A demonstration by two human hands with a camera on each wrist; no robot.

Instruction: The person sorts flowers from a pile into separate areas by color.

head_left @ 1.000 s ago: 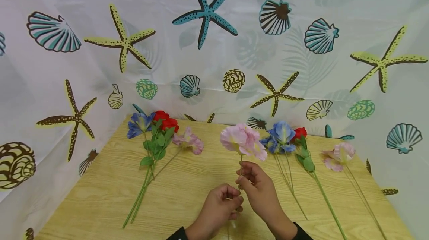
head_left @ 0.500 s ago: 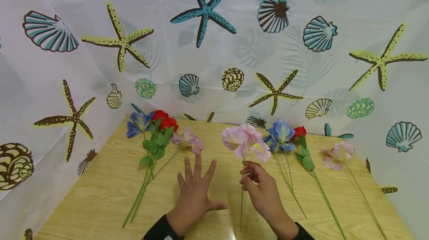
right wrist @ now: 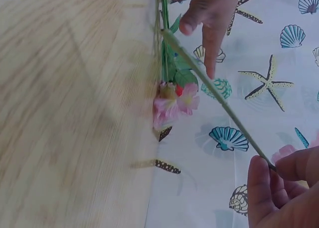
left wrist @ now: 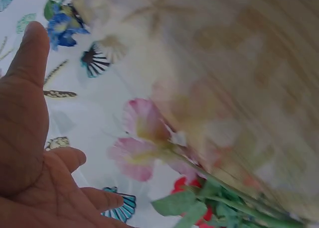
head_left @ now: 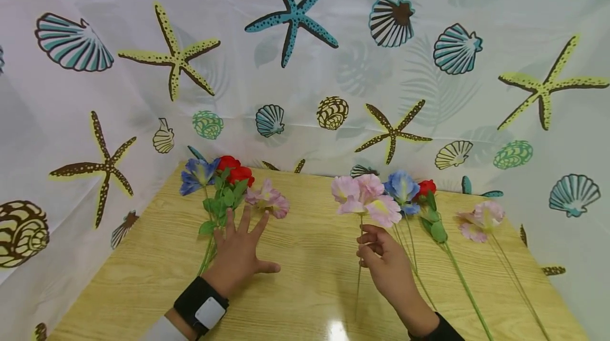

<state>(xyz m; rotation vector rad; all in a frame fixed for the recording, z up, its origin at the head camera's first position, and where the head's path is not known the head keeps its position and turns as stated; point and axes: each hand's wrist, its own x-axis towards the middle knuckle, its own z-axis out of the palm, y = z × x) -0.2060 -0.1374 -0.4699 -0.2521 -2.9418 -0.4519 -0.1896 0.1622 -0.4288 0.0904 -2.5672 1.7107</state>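
Note:
My right hand (head_left: 388,269) pinches the thin stem of an artificial pink flower (head_left: 368,200), held upright over the table's middle right. In the right wrist view the green stem (right wrist: 219,101) runs out from between thumb and fingers. My left hand (head_left: 238,253) has its fingers spread and holds nothing. It overlaps the stems of a left-hand bunch: a blue flower (head_left: 197,176), red roses (head_left: 240,174) with green leaves, and a pink flower (head_left: 269,200). The left wrist view shows this pink flower (left wrist: 142,153) beyond the straight fingers. Part of the bunch's stems is hidden behind my left hand.
To the right on the wooden table (head_left: 305,288) lie blue flowers (head_left: 402,190), a red rose (head_left: 425,188) with a leafy stem, and another pink flower (head_left: 483,219). A white curtain (head_left: 229,92) printed with shells and starfish stands along the back and sides.
My left hand has let go of the pink flower's stem, spread its fingers and moved left to the bunch. My right hand has carried the flower slightly right.

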